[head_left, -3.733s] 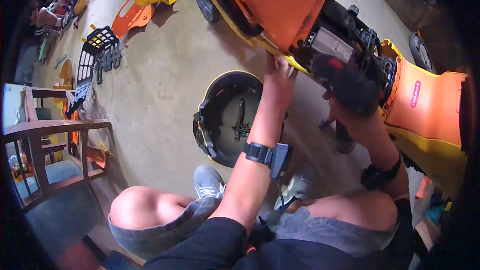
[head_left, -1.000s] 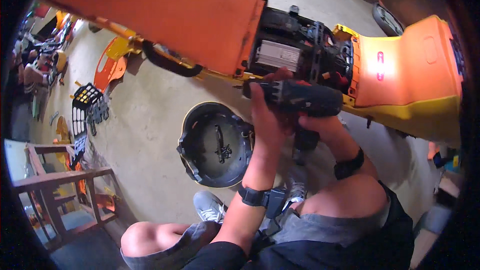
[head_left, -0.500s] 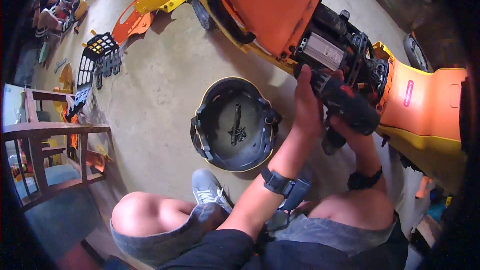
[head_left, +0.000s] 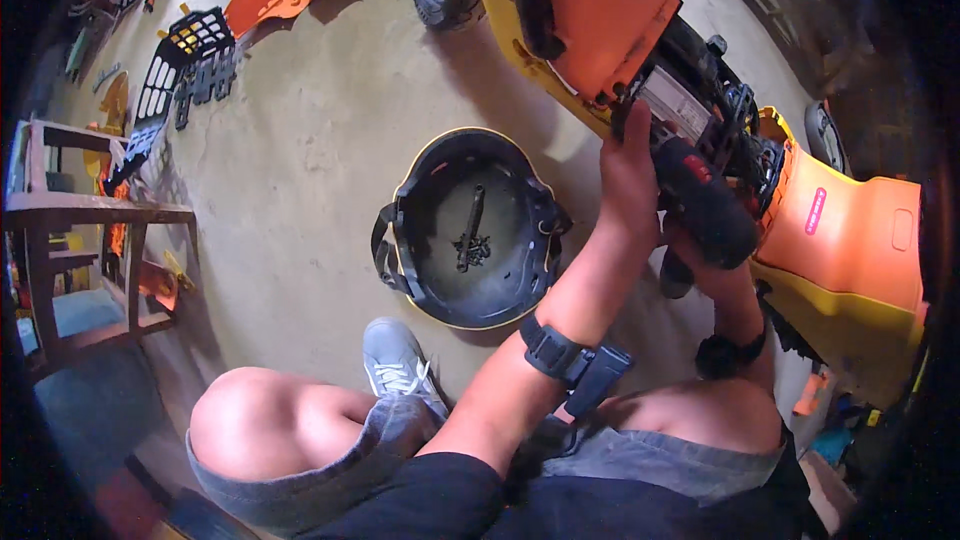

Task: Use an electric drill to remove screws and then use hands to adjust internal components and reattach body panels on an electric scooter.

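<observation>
Here, right hand [head_left: 702,266] curled round a drill [head_left: 712,208]; left hand [head_left: 632,175] upright, at its nose — grip hidden.

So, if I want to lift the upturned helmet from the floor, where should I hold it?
Probably by the rim, left and right, coming from both outer sides and keeping the helmet level. It lies open side up like a bowl, with small dark parts inside that tilting might spill. Better avoid the black strap at left.
</observation>
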Available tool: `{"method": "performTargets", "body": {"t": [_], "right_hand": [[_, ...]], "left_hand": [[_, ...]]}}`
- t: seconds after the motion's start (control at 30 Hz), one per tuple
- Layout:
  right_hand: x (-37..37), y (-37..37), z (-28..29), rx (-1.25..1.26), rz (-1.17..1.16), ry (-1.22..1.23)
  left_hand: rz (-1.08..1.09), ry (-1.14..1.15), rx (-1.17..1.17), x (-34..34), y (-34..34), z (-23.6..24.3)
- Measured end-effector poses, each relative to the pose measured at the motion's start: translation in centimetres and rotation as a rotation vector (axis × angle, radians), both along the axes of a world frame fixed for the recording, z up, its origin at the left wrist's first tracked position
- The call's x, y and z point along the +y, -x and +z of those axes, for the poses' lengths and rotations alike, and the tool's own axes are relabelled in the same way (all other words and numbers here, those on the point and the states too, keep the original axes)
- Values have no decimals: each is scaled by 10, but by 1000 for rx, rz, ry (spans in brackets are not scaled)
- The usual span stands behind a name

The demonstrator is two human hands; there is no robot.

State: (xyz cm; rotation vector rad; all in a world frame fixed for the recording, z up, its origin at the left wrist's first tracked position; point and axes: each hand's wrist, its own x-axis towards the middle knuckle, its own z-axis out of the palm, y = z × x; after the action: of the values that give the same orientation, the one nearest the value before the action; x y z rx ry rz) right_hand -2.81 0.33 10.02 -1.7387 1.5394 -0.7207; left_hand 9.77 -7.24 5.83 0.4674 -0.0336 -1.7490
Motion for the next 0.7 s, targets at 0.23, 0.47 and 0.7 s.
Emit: {"method": "performTargets", "body": {"t": [0.23, 0.47, 0.7], "right_hand": [[-11, -7, 1, 13, -20, 22], [-21, -22, 34, -44, -70, -98], [-34, -29, 38, -282, -166, -264]], "left_hand": [[-9, 30, 123, -3, -7, 11], [-61, 29, 195, -12, -2, 16], [-112, -100, 358, -8, -18, 34]]}}
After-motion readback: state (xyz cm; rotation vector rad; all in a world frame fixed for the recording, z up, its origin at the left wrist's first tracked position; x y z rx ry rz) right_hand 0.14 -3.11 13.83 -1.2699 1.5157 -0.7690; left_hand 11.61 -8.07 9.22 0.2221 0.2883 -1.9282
